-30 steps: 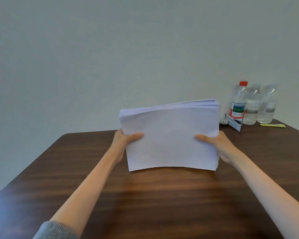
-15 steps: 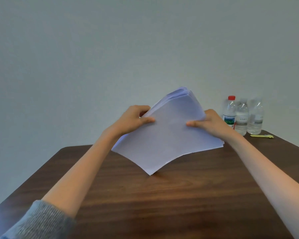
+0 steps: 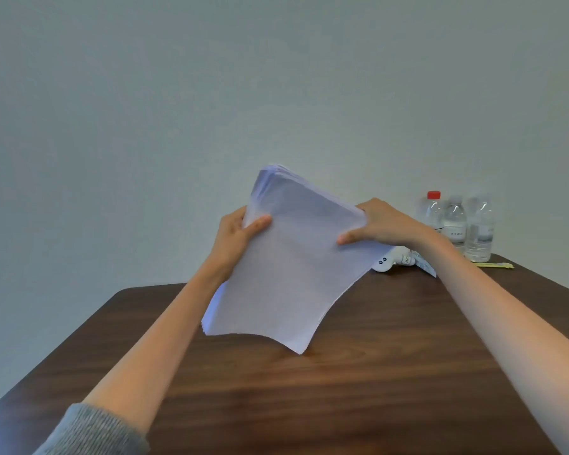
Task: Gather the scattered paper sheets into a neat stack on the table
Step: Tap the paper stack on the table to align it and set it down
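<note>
A thick stack of white paper sheets (image 3: 289, 267) stands tilted above the dark wooden table (image 3: 309, 405), its long side now roughly upright and one lower corner touching the tabletop. My left hand (image 3: 237, 238) grips the stack's left edge, thumb on the front. My right hand (image 3: 381, 226) grips the upper right edge, thumb pressed on the front sheet. The sheets' edges at the top and lower left are slightly fanned.
Three clear water bottles (image 3: 457, 224) stand at the table's far right by the wall, one with a red cap. A small white object (image 3: 390, 259), a printed packet and a yellow pen-like item (image 3: 493, 265) lie near them.
The stack went from landscape, standing on its long edge, to rotated clockwise, resting on a corner. Both hands shifted along its edges with the turn.
</note>
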Motion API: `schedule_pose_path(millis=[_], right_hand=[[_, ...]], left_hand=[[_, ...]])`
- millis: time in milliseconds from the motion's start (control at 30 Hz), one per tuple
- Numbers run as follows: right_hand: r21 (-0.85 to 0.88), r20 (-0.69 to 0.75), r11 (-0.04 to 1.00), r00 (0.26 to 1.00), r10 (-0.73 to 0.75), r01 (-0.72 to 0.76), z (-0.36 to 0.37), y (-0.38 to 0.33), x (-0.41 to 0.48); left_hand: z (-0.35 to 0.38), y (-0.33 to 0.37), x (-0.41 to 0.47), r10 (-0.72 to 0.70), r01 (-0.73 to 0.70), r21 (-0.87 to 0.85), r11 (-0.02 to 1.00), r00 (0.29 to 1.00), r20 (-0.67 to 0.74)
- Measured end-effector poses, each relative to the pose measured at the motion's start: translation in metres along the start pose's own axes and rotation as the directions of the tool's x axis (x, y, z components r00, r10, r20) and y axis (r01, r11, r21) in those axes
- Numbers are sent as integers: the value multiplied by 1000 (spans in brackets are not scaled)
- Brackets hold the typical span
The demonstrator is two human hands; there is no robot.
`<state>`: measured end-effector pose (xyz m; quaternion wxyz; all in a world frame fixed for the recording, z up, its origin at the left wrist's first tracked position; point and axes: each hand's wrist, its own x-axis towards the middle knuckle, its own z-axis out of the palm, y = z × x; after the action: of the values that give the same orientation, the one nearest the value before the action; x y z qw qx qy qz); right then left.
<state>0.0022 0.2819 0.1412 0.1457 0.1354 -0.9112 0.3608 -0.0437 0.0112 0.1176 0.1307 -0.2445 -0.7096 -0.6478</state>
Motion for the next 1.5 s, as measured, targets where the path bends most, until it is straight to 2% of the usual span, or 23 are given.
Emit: schedule_pose_path(millis=[33,67,133,200,233,367,500,733,867,1000,1167,1233,1333,1433,1500], right_hand=[[94,-33,995,999,26,-22,0,4,-2],[262,-74,965,996,50,-29,2,8,-5],[597,-166,802,982,94,24,10,9,-9],[747,-194,661,974,118,69,20,7,-8],[777,-180,626,977,113,71,26,5,-8],[812,-77,583,987,141,-20,57,12,-19],[846,-77,532,985,152,-16,69,24,-27],[793,-106,609,991,84,33,58,24,-27],[779,-128,621,992,18,90,55,18,-25],[749,-256,649,961,101,131,59,1,-24],[700,-411,688,896,169,191,56,-7,-21],[718,-371,678,911,178,160,60,-2,-25],[755,-246,651,955,167,81,67,9,-30],[782,-164,621,979,123,53,60,9,-31],[794,-134,606,987,92,51,56,7,-29]], left_hand=[[-5,-3,-1,-18,17,-33,999,999,-41],[-9,-6,-1,-34,28,-72,997,996,-77],[-14,-10,-3,-64,41,-176,984,990,-128],[-12,-14,-5,-90,45,-293,955,986,-142],[-9,-18,-8,-99,48,-335,941,986,-137],[4,-42,-25,-102,70,-334,940,992,-79],[2,-44,-26,-35,23,-262,965,999,-39],[-9,-28,-20,61,-78,-169,983,993,-100],[-5,-21,-16,117,-116,-81,990,993,15],[5,-14,-14,131,-131,-29,991,991,-4],[10,2,-9,181,-184,-11,983,976,-120],[7,-3,-12,148,-157,-84,984,983,-105],[0,-21,-17,32,-34,-177,984,999,-15],[-7,-25,-16,5,-7,-150,989,1000,-13],[-7,-24,-15,24,-20,-88,996,999,44]])
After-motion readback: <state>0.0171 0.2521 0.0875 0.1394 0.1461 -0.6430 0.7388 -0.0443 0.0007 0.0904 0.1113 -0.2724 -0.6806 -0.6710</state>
